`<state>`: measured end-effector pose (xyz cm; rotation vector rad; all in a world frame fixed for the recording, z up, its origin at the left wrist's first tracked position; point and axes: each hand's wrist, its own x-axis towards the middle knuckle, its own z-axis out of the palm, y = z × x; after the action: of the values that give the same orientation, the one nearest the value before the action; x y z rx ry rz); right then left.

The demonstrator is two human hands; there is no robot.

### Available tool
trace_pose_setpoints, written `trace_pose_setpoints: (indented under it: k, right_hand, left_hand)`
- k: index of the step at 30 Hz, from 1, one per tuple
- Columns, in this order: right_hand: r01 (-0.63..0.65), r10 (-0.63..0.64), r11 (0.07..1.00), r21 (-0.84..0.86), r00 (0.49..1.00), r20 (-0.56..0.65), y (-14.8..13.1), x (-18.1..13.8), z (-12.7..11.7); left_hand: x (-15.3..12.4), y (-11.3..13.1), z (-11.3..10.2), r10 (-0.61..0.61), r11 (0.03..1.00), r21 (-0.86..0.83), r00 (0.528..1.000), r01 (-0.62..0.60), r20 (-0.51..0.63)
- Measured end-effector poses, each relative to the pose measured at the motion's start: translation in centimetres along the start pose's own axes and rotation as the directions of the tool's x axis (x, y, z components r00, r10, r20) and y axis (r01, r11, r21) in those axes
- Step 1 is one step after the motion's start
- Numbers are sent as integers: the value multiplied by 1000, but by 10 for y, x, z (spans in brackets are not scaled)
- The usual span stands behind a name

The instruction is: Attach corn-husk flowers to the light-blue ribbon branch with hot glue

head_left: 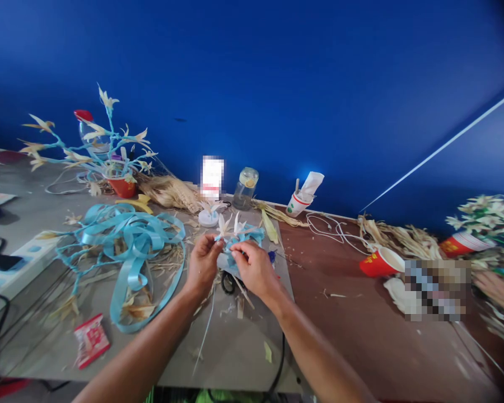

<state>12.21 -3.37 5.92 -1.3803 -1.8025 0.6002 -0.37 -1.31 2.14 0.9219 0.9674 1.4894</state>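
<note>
My left hand (204,258) is closed in a pinch at the base of a pale corn-husk flower (224,226). Close beside it, my right hand (256,266) pinches light blue ribbon (230,246) at the flower's stem; the fingertips hide the exact grip. A second pale flower (239,225) rises between the hands. More blue material (254,234) lies just behind my right hand. To the left spreads a loose heap of shiny blue ribbon (138,238), with a blue-wrapped branch (78,263) next to it.
A red cup (121,187) holds a branching husk-flower arrangement at left. A power strip (14,266) and red snack packet (91,340) lie nearer. Behind are a glass jar (246,189) and corn husks (172,193). Another person's hand (499,288) is at far right, near a red paper cup (380,262).
</note>
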Motion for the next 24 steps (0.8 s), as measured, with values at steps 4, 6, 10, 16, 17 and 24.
trace_pose_setpoints:
  k: [4, 6, 10, 16, 17, 24]
  right_hand:
    - [-150, 152, 958, 243, 988, 11, -2, 4, -8]
    - [-234, 211, 903, 360, 972, 103, -3, 8, -6]
    - [-365, 330, 700, 614, 927, 175, -7, 15, 3]
    - [-383, 415, 573, 724, 898, 146, -13, 18, 6]
    - [-368, 404, 621, 692, 907, 120, -12, 18, 6]
    - [-194, 225, 958, 213, 965, -132, -8, 14, 4]
  left_hand:
    - [-1, 1, 2, 31, 997, 77, 999, -32, 21]
    - [-1, -1, 2, 51, 994, 97, 997, -55, 50]
    - [0, -6, -1, 79, 980, 171, 988, -101, 131]
    - [-1, -8, 0, 80, 964, 238, 985, -116, 154]
    - [-1, -8, 1, 84, 964, 237, 984, -120, 156]
    - [-4, -12, 0, 118, 968, 208, 986, -140, 116]
